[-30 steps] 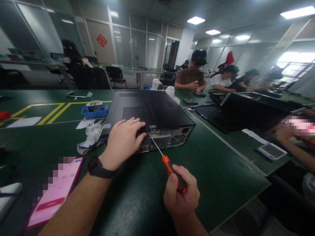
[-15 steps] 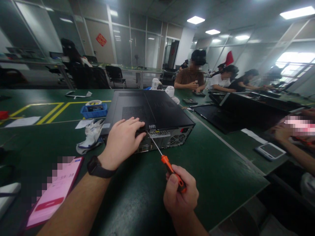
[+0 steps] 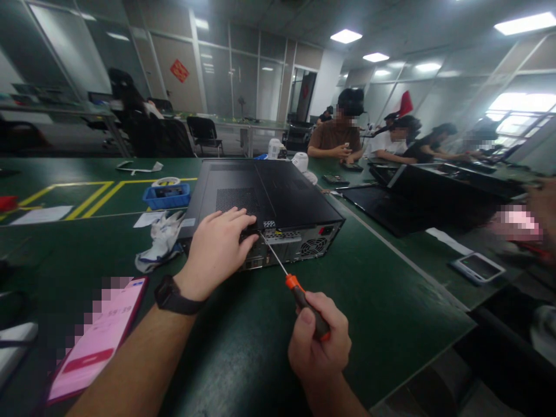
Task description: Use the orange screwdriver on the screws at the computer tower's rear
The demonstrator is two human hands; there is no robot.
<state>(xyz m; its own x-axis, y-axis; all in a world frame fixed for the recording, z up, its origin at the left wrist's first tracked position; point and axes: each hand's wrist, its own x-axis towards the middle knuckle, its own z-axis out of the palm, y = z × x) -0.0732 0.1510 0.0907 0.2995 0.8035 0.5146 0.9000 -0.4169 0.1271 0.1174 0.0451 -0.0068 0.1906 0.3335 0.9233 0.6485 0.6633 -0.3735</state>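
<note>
A black desktop computer case (image 3: 295, 194) lies on its side on the green table, its rear panel with a fan grille (image 3: 313, 247) facing me. My left hand (image 3: 221, 240) rests on the near top edge of the case, fingers stretched over the perforated patch and thumb lower at the rear edge. In my right hand (image 3: 319, 339) is a screwdriver (image 3: 296, 284) with an orange and dark handle, gripped in closed fingers. Its thin shaft points up and left, and the tip meets the rear panel's upper edge beside my left thumb. The screw or slot at the tip is too small to make out.
Left of the case are a blue bin (image 3: 167, 197), crumpled white gloves (image 3: 163, 240) and a phone with a pink screen (image 3: 98, 341). On the right stand another opened case (image 3: 438, 194) and a grey-framed device (image 3: 478, 267). Several people sit at the far tables.
The screwdriver handle has rotated in my right hand, showing a different side, while its tip stays in place. My left hand is still. A co-worker's hand at far right has shifted.
</note>
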